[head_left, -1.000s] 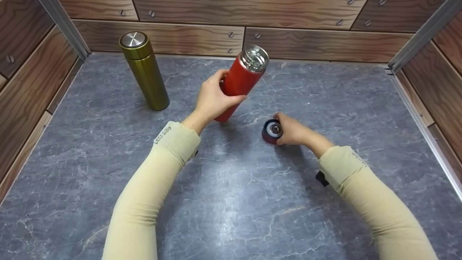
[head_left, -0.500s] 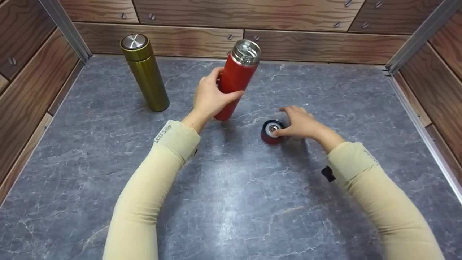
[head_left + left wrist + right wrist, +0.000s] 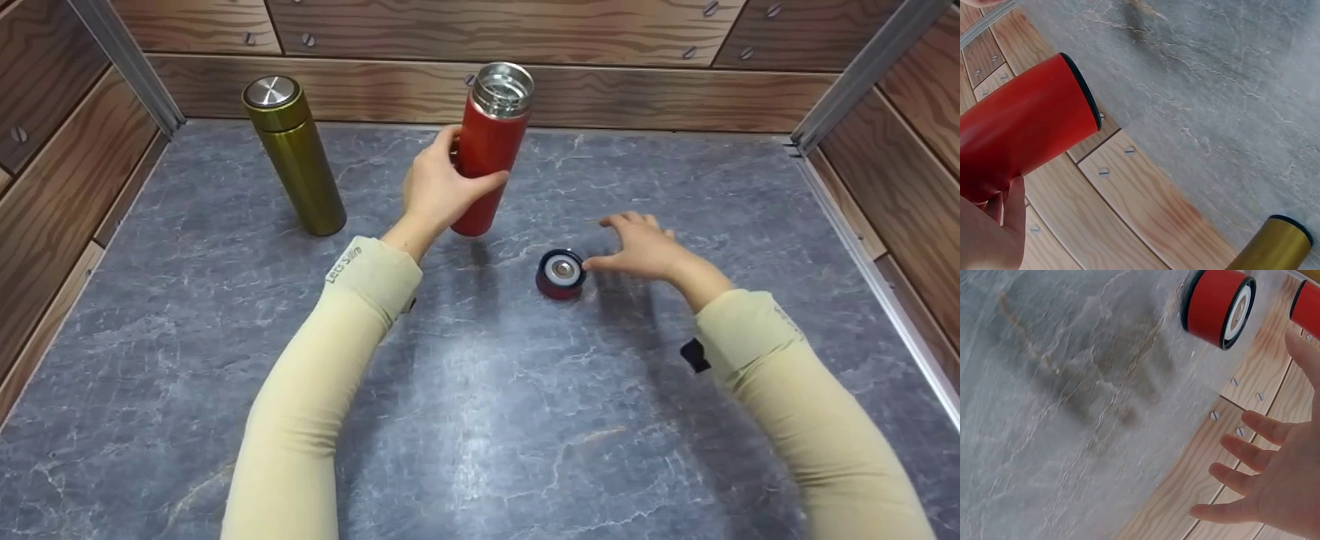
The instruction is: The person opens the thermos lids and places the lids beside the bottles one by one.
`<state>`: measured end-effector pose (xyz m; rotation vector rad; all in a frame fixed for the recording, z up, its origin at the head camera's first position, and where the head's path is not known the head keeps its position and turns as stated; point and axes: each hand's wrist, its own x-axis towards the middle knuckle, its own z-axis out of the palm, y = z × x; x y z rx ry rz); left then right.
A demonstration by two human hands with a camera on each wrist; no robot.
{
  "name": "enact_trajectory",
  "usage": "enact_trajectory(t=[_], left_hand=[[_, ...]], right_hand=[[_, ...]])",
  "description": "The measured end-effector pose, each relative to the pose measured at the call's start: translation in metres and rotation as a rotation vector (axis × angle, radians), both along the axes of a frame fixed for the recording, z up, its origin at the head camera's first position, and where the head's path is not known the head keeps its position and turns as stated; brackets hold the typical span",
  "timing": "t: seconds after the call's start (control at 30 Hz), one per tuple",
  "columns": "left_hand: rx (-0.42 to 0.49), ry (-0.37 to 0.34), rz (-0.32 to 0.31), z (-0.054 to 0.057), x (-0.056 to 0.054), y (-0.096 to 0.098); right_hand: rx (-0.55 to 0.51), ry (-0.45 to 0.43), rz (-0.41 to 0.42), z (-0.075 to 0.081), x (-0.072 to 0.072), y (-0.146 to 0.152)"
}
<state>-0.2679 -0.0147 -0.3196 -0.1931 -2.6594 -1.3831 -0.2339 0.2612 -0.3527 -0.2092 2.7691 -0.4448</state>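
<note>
My left hand [image 3: 442, 184] grips a red vacuum flask [image 3: 491, 146] around its middle. The flask has no lid on, so its steel mouth shows, and it leans slightly right; in the left wrist view its dark-edged base [image 3: 1081, 93] is seen from below. A red lid [image 3: 561, 276] rests upside down on the table, its pale inner seal facing up. Just right of the lid is my right hand [image 3: 649, 247], fingers spread and holding nothing. The right wrist view shows a gap between those fingers [image 3: 1235, 481] and the lid [image 3: 1216, 306].
A gold-green flask [image 3: 300, 161] with a steel-topped lid stands upright at the back left. The grey marbled table [image 3: 480, 420] is bounded by wood-patterned walls [image 3: 600, 97] at the back and sides, with metal strips at the corners.
My right hand has let go of the lid and drawn back to the right, fingers spreading. The left hand has brought the red flask nearer upright and slightly farther back.
</note>
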Motion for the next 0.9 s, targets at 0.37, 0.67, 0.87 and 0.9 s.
enact_trajectory(t=[0.37, 0.67, 0.87, 0.9], left_hand=[[0.166, -0.019, -0.069, -0.001, -0.015, 0.020], [0.204, 0.008, -0.103, -0.008, -0.027, 0.044], [0.251, -0.006, -0.135, -0.013, -0.034, 0.059], [0.256, -0.013, -0.138, -0.014, -0.035, 0.061]], right_hand=[[0.016, 0.016, -0.058, 0.008, 0.002, 0.024], [0.012, 0.028, -0.083, 0.009, 0.004, 0.038], [0.005, 0.022, -0.092, 0.008, 0.004, 0.041], [0.004, 0.021, -0.093, 0.008, 0.004, 0.042]])
